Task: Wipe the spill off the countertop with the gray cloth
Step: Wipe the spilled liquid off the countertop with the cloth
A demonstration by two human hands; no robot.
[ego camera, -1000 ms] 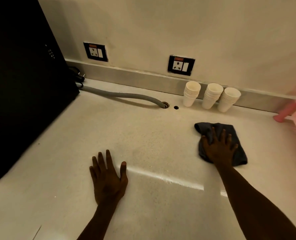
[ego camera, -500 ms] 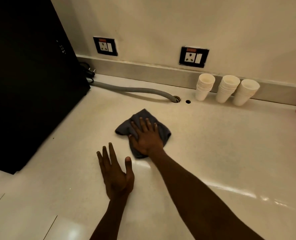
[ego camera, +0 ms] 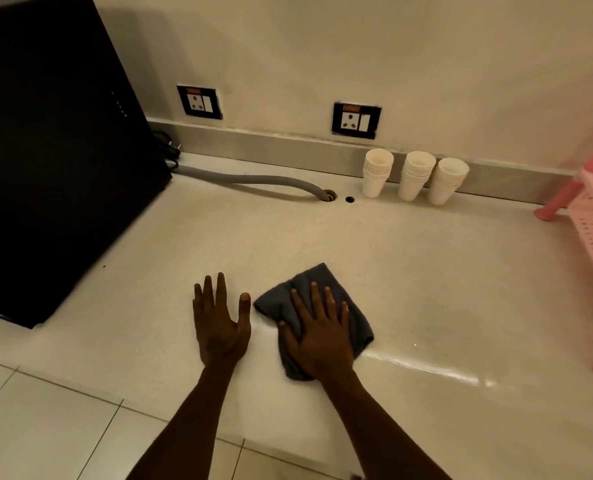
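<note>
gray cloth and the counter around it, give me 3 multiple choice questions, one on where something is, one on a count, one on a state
1. Where does the gray cloth lie?
A. on the countertop, under the right hand
B. inside the pink rack
C. on top of the paper cups

2. How many stacks of white paper cups stand by the wall?
A. one
B. three
C. five

3. What is the left hand doing?
A. gripping the gray hose
B. holding a cup
C. resting flat on the countertop, fingers spread, holding nothing

Answers: 1 A, the right palm presses flat on the cloth beside the left hand. 2 B, three stacks stand side by side under the right-hand wall socket. 3 C, the palm is down on bare counter, clear of the cloth.
</note>
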